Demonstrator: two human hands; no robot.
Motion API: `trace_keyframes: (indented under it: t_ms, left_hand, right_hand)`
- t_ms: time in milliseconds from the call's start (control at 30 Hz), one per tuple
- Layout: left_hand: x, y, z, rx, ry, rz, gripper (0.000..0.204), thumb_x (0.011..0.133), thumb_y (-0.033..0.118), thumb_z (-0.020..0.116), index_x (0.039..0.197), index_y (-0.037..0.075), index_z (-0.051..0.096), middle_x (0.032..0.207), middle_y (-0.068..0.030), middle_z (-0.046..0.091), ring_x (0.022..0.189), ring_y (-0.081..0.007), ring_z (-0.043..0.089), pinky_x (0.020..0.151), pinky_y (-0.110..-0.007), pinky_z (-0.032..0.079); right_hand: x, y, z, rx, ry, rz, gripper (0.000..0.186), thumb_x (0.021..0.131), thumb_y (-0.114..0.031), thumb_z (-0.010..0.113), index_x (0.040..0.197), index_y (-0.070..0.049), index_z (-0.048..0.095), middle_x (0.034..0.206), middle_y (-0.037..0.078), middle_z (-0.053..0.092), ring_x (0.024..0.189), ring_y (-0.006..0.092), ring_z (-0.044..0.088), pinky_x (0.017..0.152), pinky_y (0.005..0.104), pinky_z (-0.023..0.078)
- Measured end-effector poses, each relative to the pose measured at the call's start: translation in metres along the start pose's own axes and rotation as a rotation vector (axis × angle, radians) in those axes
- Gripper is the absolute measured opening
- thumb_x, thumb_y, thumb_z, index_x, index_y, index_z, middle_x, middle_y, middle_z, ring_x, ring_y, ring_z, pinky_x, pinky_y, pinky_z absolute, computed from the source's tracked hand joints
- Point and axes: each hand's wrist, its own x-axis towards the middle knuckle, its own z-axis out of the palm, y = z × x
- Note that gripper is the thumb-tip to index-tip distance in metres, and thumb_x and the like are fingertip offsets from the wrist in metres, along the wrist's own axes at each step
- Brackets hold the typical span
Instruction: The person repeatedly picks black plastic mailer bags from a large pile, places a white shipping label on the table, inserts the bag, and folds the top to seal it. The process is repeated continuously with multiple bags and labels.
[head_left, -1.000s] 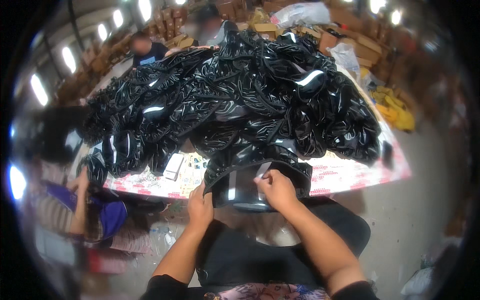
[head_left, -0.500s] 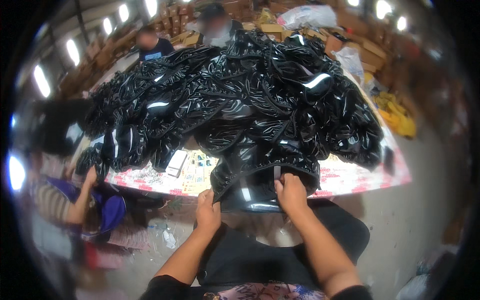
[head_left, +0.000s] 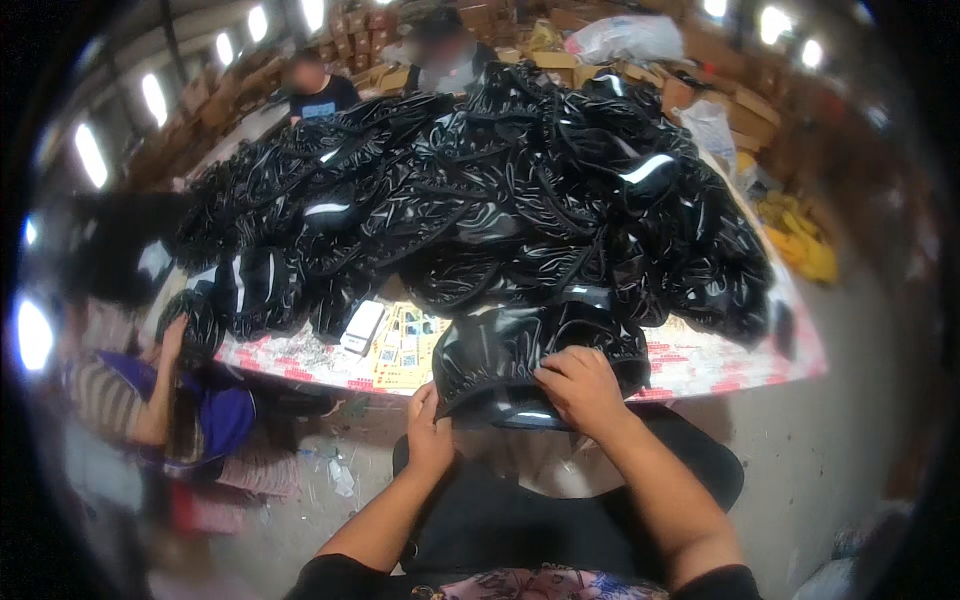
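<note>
Black cover (head_left: 490,345), long axis left to right: my left hand (head_left: 430,435) pinches its near left corner, my right hand (head_left: 585,392) grasps fabric nearer its middle.

We're looking down from the person's head through a wide fisheye, facing out over the table (head_left: 745,368); left hand (head_left: 430,432) and right hand (head_left: 582,390) sit close, below centre, the pile (head_left: 500,205) just beyond, boxes (head_left: 755,118) far off.

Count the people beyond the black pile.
2: one person in a dark top behind the left part of the pile; another person behind its middle. Others may be hidden.
</note>
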Motion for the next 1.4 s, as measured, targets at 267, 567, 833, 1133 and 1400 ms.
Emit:
trace_keyframes:
  t_ms: [267,567,833,1133,1400]
  left_hand:
    - [-0.009,0.012,-0.002,-0.260,0.158,-0.248,0.061,0.082,-0.017,0.051,0.141,-0.006,0.047,0.139,-0.0133,0.046,0.126,-0.0237,0.050,0.111,-0.034,0.039]
    - [0.019,0.080,-0.007,-0.569,0.108,-0.041,0.057,0.084,-0.010,0.064,0.139,-0.002,0.049,0.139,-0.0139,0.051,0.126,-0.0247,0.054,0.106,-0.036,0.046]
    - [0.051,0.106,0.049,-0.003,-0.324,0.349,0.045,0.090,0.017,0.066,0.132,0.001,0.060,0.143,-0.0185,0.053,0.128,-0.0353,0.054,0.110,-0.046,0.040]
    - [0.050,0.100,0.068,0.295,-0.387,0.639,0.046,0.087,0.020,0.067,0.128,0.000,0.059,0.137,-0.0167,0.058,0.124,-0.0316,0.056,0.110,-0.048,0.040]
    - [0.062,0.124,0.061,0.158,-0.746,0.143,0.037,0.087,0.016,0.063,0.122,0.004,0.064,0.132,-0.0153,0.060,0.122,-0.0325,0.055,0.105,-0.045,0.043]
  right_hand:
    - [-0.023,-0.003,0.018,-0.056,-0.160,0.197,0.018,0.087,-0.027,0.067,0.085,-0.011,0.074,0.098,0.004,0.067,0.094,0.0261,0.058,0.081,0.0403,0.044]
    - [-0.002,-0.019,0.044,-0.086,-0.200,0.036,0.008,0.082,-0.017,0.061,0.088,-0.012,0.063,0.087,0.007,0.057,0.089,0.0263,0.057,0.078,0.0413,0.044]
    - [-0.015,-0.013,0.026,0.456,-0.275,0.196,0.024,0.079,-0.005,0.063,0.102,-0.004,0.068,0.108,0.016,0.067,0.103,0.0390,0.062,0.091,0.0430,0.050]
    - [-0.085,0.042,-0.050,-0.333,0.134,0.892,0.043,0.080,-0.013,0.071,0.121,-0.005,0.062,0.117,0.016,0.062,0.104,0.0348,0.061,0.089,0.0442,0.049]
    - [0.010,-0.026,-0.032,0.549,-0.264,0.798,0.047,0.094,-0.033,0.061,0.130,-0.005,0.059,0.111,0.017,0.068,0.104,0.0323,0.063,0.093,0.0419,0.047]
